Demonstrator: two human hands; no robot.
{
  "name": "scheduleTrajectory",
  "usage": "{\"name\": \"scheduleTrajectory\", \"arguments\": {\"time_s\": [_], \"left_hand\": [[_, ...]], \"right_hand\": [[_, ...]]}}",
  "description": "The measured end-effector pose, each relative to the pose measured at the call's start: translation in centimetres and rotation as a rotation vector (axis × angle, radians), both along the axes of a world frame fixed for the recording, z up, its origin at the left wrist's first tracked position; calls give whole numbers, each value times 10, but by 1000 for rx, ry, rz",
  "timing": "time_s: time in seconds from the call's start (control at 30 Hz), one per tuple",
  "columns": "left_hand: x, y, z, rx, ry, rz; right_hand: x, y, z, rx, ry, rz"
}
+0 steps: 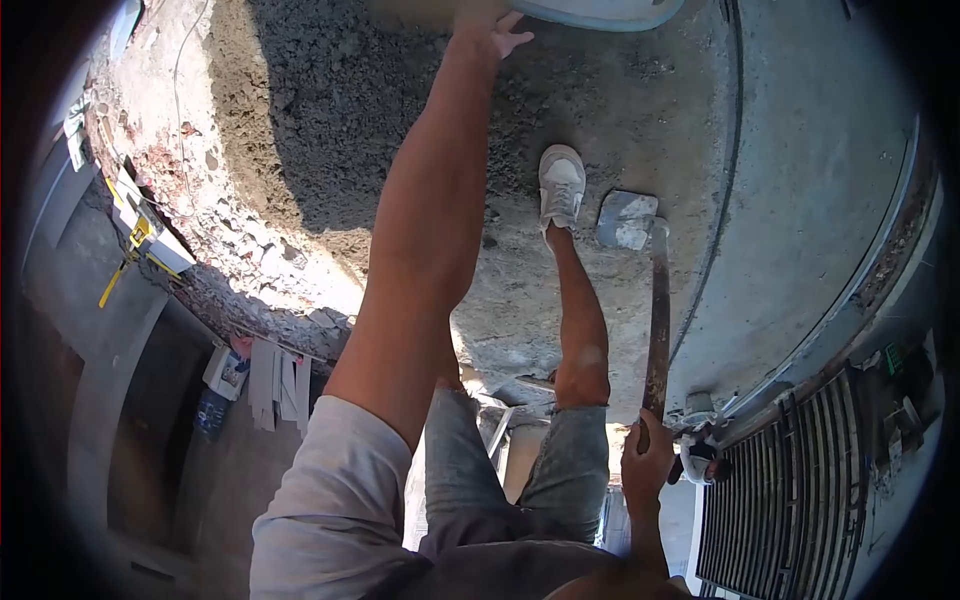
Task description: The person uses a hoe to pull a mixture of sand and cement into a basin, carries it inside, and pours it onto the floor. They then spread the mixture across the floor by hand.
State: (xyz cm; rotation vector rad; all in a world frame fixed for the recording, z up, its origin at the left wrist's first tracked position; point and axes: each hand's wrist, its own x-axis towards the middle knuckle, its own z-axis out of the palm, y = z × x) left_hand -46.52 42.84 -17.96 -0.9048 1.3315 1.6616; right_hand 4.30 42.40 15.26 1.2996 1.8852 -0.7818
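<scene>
My left hand [497, 38] is stretched far out at the top edge of the view, partly cut off. Its visible fingers are spread, close by the pale rim of a round tub [640, 22]. A brownish blur beside the hand hides some of it. Low on the right, my right hand [648, 458] is wrapped round the long wooden handle of a hoe [658, 330]. The flat, cement-smeared hoe blade [627, 220] rests on the grey ground, next to my dusty shoe [562, 185]. Dark, wet-looking mortar or concrete mix [330, 120] spreads under and beside my left arm.
Sunlit rubble [265, 250] borders the mix on the left. A yellow-handled tool [135, 235] and grey strips [275, 380] lie farther left. A dark hose or cable [735, 150] curves along the right. Another person [703, 462] is near a slatted metal gate [790, 490].
</scene>
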Motion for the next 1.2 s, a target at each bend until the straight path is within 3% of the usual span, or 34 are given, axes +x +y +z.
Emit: {"name": "scheduleTrajectory", "arguments": {"time_s": [0.2, 0.27, 0.4, 0.47, 0.5, 0.6, 0.67, 0.83, 0.97, 1.13, 1.2], "left_hand": [[26, -28, 35, -50, -40, 101], [52, -67, 72, -89, -223, 139], [187, -198, 139, -7, -513, 187], [239, -237, 234, -119, -528, 205], [295, -281, 228, 8, -540, 432], [381, -347, 305, -41, -550, 589], [438, -386, 329, -49, -547, 696], [569, -488, 260, 1, -539, 963], [638, -542, 192, -154, -535, 1116], [735, -585, 101, -197, -465, 1144], [748, -581, 67, -244, -497, 1048]], "right_hand": [[-11, 3, -1, -15, 24, 39], [-23, 5, 3, 1, -25, 59], [-23, 14, 2, 18, 150, 102], [-24, 17, 2, -5, 173, 90], [-20, 18, 0, -8, 182, 91], [-16, 22, -5, 17, 225, 158], [-10, 22, -8, 49, 234, 200], [26, 11, -38, 50, 170, 135], [33, -32, -24, -33, 186, 21], [17, -36, -16, 9, 49, 5], [2, -26, -12, 21, 27, -32]]}}
